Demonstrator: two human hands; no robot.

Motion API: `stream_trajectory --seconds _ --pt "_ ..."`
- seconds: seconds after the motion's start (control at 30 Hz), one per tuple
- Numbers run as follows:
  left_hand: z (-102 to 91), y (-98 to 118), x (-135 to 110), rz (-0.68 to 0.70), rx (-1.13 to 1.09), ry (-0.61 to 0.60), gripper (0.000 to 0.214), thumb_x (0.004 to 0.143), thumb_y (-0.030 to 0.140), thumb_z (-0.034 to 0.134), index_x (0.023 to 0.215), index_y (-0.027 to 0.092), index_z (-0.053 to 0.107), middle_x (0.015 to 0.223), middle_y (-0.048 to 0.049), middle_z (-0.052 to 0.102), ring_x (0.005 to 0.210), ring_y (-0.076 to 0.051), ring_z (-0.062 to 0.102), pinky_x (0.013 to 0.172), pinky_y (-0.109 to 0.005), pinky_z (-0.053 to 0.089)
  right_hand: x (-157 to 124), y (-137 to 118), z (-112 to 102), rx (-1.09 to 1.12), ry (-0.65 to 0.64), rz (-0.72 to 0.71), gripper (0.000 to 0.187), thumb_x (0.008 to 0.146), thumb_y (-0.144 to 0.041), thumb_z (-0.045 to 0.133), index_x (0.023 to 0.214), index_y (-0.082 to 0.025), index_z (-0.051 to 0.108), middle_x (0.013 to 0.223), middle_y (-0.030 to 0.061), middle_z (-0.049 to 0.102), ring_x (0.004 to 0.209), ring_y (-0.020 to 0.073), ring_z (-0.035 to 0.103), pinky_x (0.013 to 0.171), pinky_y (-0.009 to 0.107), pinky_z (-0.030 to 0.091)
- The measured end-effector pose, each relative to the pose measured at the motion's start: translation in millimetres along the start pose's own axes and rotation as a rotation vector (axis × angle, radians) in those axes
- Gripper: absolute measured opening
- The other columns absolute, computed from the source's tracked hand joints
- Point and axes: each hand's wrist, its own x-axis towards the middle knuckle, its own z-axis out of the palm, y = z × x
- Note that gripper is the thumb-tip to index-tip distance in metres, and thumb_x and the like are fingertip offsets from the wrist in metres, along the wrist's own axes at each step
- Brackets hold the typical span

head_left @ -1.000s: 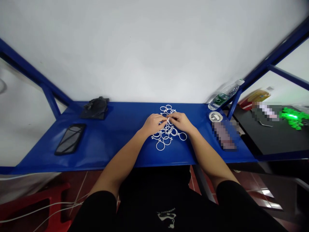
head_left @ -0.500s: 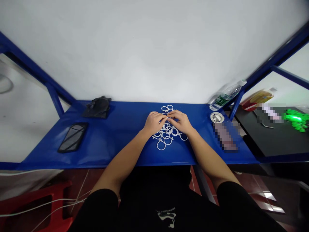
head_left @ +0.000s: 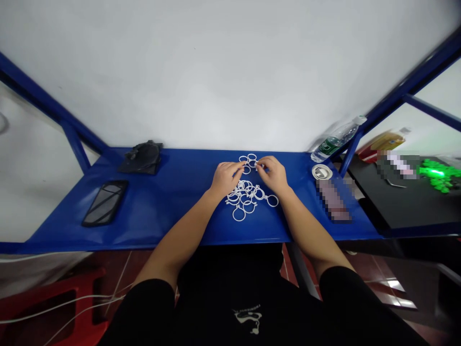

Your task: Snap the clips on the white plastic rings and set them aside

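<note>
Fingers [head_left: 236, 166] at white rings [head_left: 248, 194], grip unclear

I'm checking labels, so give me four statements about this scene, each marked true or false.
1. A clear plastic bottle with a green label is on the person's right. True.
2. The crumpled black plastic bag lies beside it. False: the bag is toward the left of the blue table.
3. Thin white plastic rings lie on the table. True.
4. The bare hands are clasped together. False: a gap separates the left hand and right hand.
</note>
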Motion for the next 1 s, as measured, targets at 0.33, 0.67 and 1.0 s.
stream_trajectory --seconds 0.33,0.67,1.0 --pt "-2.1 -3 -3 0.086 0.041 -0.399 0.026 0.102 0.036 0.065 0.126 0.028 0.074 0.128 -0.0041 0.075 0.117 -0.026 0.067 0.103 -0.046 0.050 3 19 -21 0.060 -0.508 0.086 0.021 0.089 -0.022 0.069 0.108 -0.022 0.078 0.104 0.0054 0.078 0.081 0.0195 0.068 0.079 0.033 0.053" --pt "1.5 -1 -5 0.043 -0.003 -0.465 0.034 0.103 0.031 0.061 0.135 0.024 0.070 0.113 -0.0058 0.081 0.111 -0.026 0.072 0.100 -0.046 0.052 5 9 -21 -0.028 -0.856 0.301 0.031 0.087 -0.046 0.074 0.071 -0.020 0.073 0.067 0.0009 0.070 0.062 0.0144 0.059 0.060 0.029 0.038" --pt "0.6 8 -2 0.077 -0.049 -0.305 0.016 0.103 0.032 0.064 0.108 0.024 0.077 0.100 -0.0026 0.081 0.094 -0.021 0.073 0.088 -0.039 0.052 6 -1 -23 0.298 -0.443 0.217 0.028 0.093 -0.046 0.071 0.085 -0.019 0.075 0.075 0.0020 0.070 0.066 0.0147 0.057 0.062 0.029 0.043"
